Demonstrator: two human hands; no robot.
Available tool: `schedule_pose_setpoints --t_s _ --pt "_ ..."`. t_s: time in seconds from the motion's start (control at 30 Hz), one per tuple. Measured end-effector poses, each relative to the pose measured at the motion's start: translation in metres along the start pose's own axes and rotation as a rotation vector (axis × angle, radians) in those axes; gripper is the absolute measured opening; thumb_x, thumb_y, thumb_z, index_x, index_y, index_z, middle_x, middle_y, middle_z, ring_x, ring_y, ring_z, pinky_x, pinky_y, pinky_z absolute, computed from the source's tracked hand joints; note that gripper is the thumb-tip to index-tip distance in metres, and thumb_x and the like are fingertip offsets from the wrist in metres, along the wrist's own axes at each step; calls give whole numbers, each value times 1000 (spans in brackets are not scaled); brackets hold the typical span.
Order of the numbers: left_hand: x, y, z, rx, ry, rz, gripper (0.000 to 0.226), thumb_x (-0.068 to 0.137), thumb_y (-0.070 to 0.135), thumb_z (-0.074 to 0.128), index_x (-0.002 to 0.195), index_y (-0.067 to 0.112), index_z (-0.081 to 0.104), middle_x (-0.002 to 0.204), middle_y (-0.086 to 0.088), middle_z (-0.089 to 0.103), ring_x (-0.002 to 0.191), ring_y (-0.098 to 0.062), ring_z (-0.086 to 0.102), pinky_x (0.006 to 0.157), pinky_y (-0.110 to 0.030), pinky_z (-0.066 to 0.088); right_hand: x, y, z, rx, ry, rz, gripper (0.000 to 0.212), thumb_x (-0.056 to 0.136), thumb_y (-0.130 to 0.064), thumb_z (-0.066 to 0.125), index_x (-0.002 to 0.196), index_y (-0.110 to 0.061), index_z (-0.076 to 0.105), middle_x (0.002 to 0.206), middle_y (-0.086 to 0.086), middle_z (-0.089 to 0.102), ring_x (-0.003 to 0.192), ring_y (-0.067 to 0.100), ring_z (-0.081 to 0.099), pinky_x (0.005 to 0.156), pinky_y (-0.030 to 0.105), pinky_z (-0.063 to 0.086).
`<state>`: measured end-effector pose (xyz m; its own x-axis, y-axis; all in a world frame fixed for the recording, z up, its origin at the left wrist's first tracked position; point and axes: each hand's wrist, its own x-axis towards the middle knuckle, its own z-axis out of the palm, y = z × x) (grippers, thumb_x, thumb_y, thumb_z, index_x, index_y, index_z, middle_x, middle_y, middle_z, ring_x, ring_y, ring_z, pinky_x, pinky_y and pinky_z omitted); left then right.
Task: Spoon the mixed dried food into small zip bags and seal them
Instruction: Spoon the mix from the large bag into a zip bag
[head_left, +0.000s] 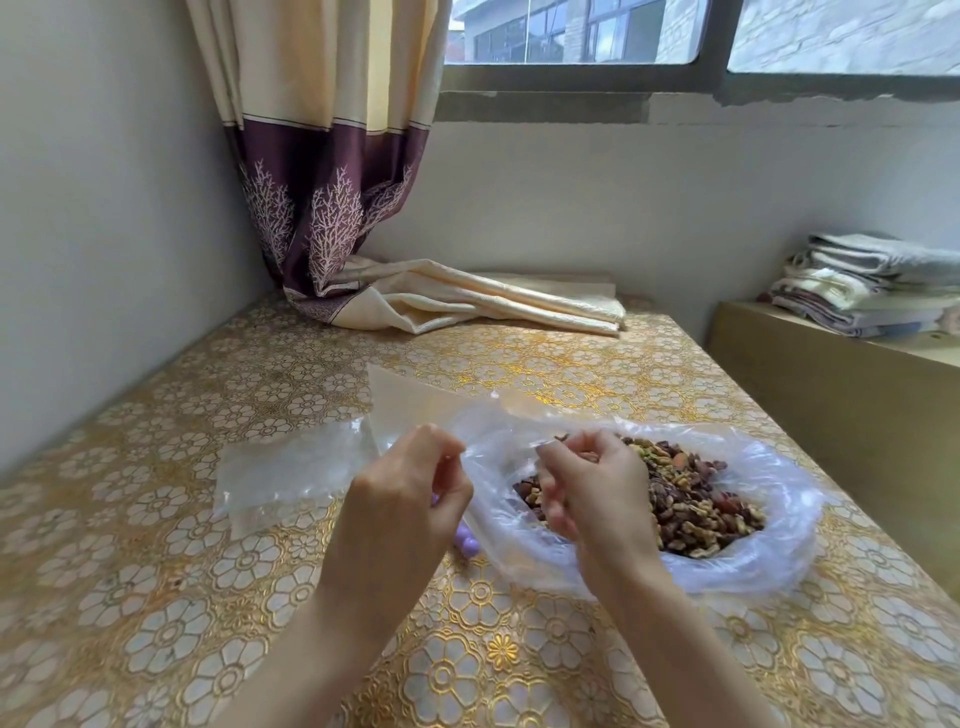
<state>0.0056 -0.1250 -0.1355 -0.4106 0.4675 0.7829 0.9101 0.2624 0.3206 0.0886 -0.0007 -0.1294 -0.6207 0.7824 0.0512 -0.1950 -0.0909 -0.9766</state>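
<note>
Head view is showing two bare hands working over a bench (156, 597) with a gold flower cloth. The left hand (410, 493) is curling its fingers and pinching the top edge of a small clear zip bag (415, 405), which is standing up above the middle of the bench. The right hand (592, 488) is pinching the same thin plastic edge between thumb and fingers, just beside the left hand. The small bag is looking empty. A big clear bag (753, 561) is lying open toward the right edge of the bench, and the mixed dried food (696, 499) is sitting in a heap inside it, partly behind the right hand. More flat clear bags (280, 473) are lying near the left hand, toward the left edge. A purple thing (467, 543) is peeking out under the left hand, mostly hidden, so it is hard to tell what it is. A curtain (332, 208) is hanging at the far left corner, and its end is lying on the bench. Folded towels (872, 286) are resting on a shelf past the right edge.
</note>
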Motion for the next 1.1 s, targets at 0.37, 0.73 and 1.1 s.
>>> schedule_pose_setpoints --t_s 0.37,0.73,1.1 --pt "1 7 -1 -114 -81 27 14 78 23 52 69 15 59 62 9 51 59 -5 50 57 -22 45 1 6 -2 -426 -195 -465 28 87 6 56 96 -14 75 88 8 74 81 12 65 73 21 49" --pt "3 1 -7 -260 -8 62 8 81 28 59 84 21 58 82 9 57 78 -3 55 71 -9 43 0 13 2 -480 -330 -625 45 83 -3 68 119 -30 60 93 -1 69 69 9 70 68 23 58" --pt "11 -31 -3 196 -316 368 100 64 64 64 144 22 20 143 4 31 132 -13 32 114 -50 6 -6 0 2 -91 -488 -203 42 85 10 58 106 -26 66 101 7 71 57 26 69 51 31 57"
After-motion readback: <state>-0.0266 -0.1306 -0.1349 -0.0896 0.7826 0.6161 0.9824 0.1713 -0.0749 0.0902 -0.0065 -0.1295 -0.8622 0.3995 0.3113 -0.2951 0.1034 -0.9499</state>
